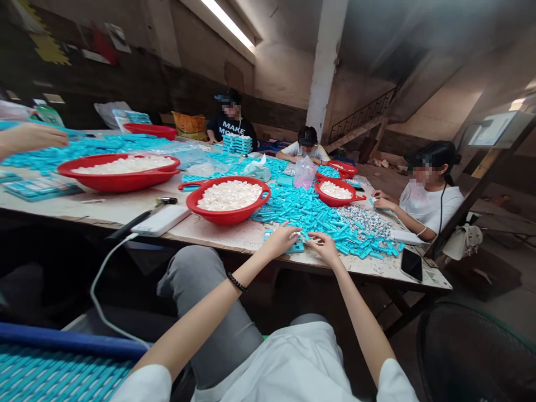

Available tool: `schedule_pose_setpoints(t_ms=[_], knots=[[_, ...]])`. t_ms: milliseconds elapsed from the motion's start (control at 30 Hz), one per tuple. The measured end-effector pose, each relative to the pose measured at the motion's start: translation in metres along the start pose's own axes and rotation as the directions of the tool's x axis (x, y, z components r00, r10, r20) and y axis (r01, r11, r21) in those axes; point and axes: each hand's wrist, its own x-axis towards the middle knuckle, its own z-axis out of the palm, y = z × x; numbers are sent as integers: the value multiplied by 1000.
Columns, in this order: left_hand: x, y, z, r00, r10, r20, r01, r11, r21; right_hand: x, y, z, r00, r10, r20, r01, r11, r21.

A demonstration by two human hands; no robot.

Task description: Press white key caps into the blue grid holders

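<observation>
At the table's near edge, my left hand (283, 240) rests over a flat set of blue pieces (296, 246), its fingers bent together at the top of it. What those fingers hold, if anything, is too small to make out. Just to the right, my right hand (323, 245) has thumb and index finger near the same set, pinched close around something I cannot make out. Behind both hands spreads a heap of loose blue pieces (310, 215). A red basket (229, 216) of small white pieces stands to the left of my left hand.
A white power bank (161, 220) with a cable lies left. A black phone (411, 264) lies at the right edge. Small mixed pieces (364, 219) lie beyond the heap. More red baskets (119, 180) stand around. Several other people work at the table; one hand (39, 137) reaches in from the left.
</observation>
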Motion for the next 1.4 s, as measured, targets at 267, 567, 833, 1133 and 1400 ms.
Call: schedule_pose_setpoints(t_ms=[267,567,833,1133,1400], knots=[[-21,-1,-4,998,48,-29,-48,999,14,11,-2,16,987,-121,102,125,992,-33],[-32,-3,9,999,42,-2,-42,998,-47,11,-2,13,988,-138,72,143,988,-65],[-35,-11,18,995,96,7,-96,995,-15,9,-3,14,973,-189,135,203,974,-104],[-36,-14,20,996,93,11,-93,996,15,7,-4,17,954,-241,178,279,932,-233],[-34,-10,18,990,142,19,-142,989,31,3,-4,20,939,-279,200,336,866,-370]])
